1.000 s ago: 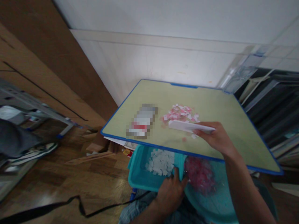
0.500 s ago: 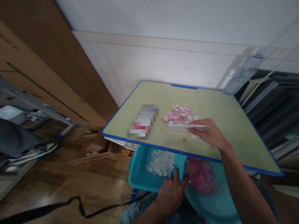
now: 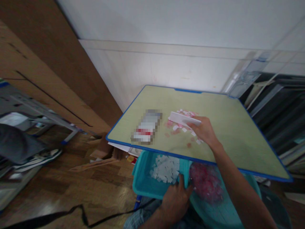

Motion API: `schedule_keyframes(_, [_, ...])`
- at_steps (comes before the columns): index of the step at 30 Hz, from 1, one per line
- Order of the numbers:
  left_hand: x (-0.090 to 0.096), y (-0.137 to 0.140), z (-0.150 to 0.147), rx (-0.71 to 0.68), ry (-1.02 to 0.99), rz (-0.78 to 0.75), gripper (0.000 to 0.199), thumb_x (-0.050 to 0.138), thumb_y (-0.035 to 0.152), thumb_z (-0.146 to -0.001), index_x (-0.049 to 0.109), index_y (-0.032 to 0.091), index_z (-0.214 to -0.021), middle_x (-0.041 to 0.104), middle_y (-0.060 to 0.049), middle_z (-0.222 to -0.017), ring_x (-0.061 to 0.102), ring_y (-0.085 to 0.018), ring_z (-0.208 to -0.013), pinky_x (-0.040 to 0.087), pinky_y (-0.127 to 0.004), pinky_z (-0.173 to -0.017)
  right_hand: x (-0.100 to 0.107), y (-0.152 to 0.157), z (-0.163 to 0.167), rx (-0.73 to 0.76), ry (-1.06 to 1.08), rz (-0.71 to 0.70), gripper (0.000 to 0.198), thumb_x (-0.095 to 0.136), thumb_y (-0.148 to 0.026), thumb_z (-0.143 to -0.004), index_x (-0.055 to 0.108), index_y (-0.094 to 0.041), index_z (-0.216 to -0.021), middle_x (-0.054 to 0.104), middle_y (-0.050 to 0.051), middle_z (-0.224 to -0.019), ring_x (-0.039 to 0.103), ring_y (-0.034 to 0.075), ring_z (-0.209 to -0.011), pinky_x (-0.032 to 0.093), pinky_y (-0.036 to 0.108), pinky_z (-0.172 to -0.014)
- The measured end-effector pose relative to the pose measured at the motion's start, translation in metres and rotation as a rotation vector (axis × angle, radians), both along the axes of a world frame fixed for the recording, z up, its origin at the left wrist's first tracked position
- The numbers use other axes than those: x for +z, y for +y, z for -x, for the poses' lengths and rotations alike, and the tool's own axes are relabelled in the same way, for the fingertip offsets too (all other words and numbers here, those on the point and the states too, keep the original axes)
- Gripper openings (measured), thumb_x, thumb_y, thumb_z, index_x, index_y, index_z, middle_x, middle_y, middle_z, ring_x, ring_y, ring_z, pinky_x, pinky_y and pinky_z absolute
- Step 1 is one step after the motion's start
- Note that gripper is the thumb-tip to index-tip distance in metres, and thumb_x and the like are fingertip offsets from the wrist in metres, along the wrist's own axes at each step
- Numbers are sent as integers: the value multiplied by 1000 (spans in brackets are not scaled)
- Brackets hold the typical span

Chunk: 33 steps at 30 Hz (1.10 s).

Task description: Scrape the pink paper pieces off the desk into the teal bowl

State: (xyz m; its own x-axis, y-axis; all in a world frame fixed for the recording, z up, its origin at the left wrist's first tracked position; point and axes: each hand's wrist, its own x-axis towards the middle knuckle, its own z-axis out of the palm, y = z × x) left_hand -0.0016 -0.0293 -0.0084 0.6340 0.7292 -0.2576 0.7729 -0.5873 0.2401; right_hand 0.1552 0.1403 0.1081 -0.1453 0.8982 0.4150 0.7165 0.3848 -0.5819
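Observation:
My right hand (image 3: 202,128) grips a flat white scraper-like plate (image 3: 182,118) over the small yellow-green table (image 3: 221,124). Under and around the plate lie small pink and white paper-like pieces (image 3: 184,129), partly hidden by it. Below the table's front edge, my left hand (image 3: 176,197) is closed on the rim of a teal rectangular tub (image 3: 146,189). White square pieces (image 3: 166,168) lie inside that tub. Beside it, a round teal basin (image 3: 221,213) holds a clear plastic bag (image 3: 206,183) with reddish-pink contents.
A blurred-out, phone-shaped item (image 3: 146,127) lies on the table's left side. A white wall (image 3: 171,66) stands behind the table. Cardboard (image 3: 102,156) and a black strap (image 3: 83,216) are at left, near another person's shoe (image 3: 40,160). Dark panels (image 3: 281,101) stand at right.
My right hand has moved the white plate up and slightly left, onto the pile, and tilted it. Some pieces now lie on the near side of the plate. My left hand stays at the rim.

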Motion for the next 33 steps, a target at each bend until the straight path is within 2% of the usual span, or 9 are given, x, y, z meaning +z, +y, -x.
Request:
schedule_keyframes(5, [-2,-1,0,-4,-1,-33,56,44,20,-81,27,28,-134,33,-23,-132,60,-26,-82,49,-36,-65,-1,0,2,52,5,10,16,54,-21,-74,69,-18,-69,71,3,-73,63,18,-64,46,27,-62])
schedule_keyframes(12, [-5,-1,0,0,-20,-52,54,45,20,-80,30,30,-131,34,-23,-130,61,-26,-80,49,-38,-63,4,1,-2,63,5,4,18,53,-21,-74,70,-18,-70,71,6,-78,63,20,-68,45,29,-64])
schedule_keyframes(17, [-5,-1,0,-11,-17,-47,55,43,18,-81,30,29,-132,34,-24,-129,61,-27,-80,49,-38,-62,10,1,4,150,-34,32,18,54,-20,-74,71,-18,-70,71,4,-72,63,18,-65,45,26,-61])
schedule_keyframes(20, [-6,-1,0,-12,-11,-41,56,44,19,-80,28,30,-133,35,-23,-129,61,-27,-80,49,-39,-63,13,5,8,189,-58,-9,18,53,-17,-74,72,-17,-73,72,4,-76,64,18,-68,45,26,-64])
schedule_keyframes(23, [-8,-2,0,2,-14,-47,54,45,20,-81,30,31,-131,35,-22,-129,61,-26,-79,49,-39,-63,12,13,14,220,-78,-58,19,53,-16,-75,72,-16,-78,72,6,-82,65,19,-74,45,26,-68])
schedule_keyframes(28, [-8,-2,0,4,-37,-45,51,50,23,-79,36,30,-128,34,-22,-130,60,-27,-81,49,-38,-64,5,19,18,282,-115,-17,20,54,-16,-75,72,-18,-81,73,5,-83,65,20,-76,46,27,-70])
schedule_keyframes(33, [-7,-1,0,4,-33,-26,50,46,19,-81,35,30,-129,35,-22,-130,61,-26,-80,49,-38,-65,22,1,6,409,-158,12,21,52,-18,-78,72,-15,-73,72,5,-73,63,15,-64,44,22,-62])
